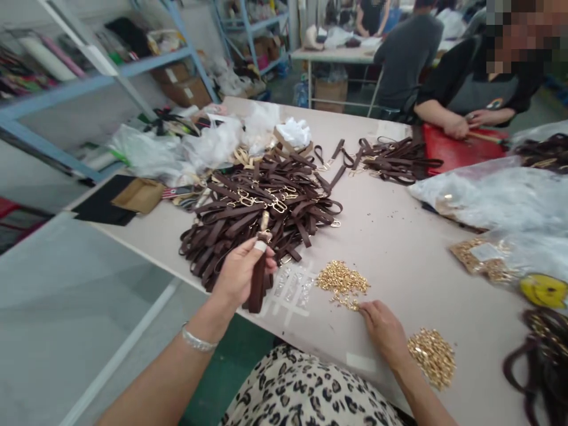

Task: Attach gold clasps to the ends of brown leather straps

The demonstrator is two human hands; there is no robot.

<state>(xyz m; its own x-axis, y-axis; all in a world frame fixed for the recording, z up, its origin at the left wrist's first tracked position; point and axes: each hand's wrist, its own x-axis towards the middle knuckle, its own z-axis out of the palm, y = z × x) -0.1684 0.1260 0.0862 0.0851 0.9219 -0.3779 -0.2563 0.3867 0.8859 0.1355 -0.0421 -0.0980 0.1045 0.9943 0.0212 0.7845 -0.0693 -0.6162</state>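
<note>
My left hand [242, 269] is closed around a dark brown leather strap [258, 278] that hangs down over the table edge, with a gold clasp at its top end. Behind it lies a big pile of brown straps [266, 207] with gold buckles. My right hand [381, 328] rests on the table with its fingertips pinched at the near edge of a small heap of gold rivets [341, 278]. Whether a rivet sits between the fingers is too small to tell. A second heap of gold rivets [432, 355] lies right of that hand.
A co-worker in black sits at the far right, hands on a red mat [457, 151]. More straps [394, 160] lie by them. Clear plastic bags [492, 195], a bag of gold parts [481, 257], a yellow tape roll [544, 290], and blue shelving [89, 83] at the left.
</note>
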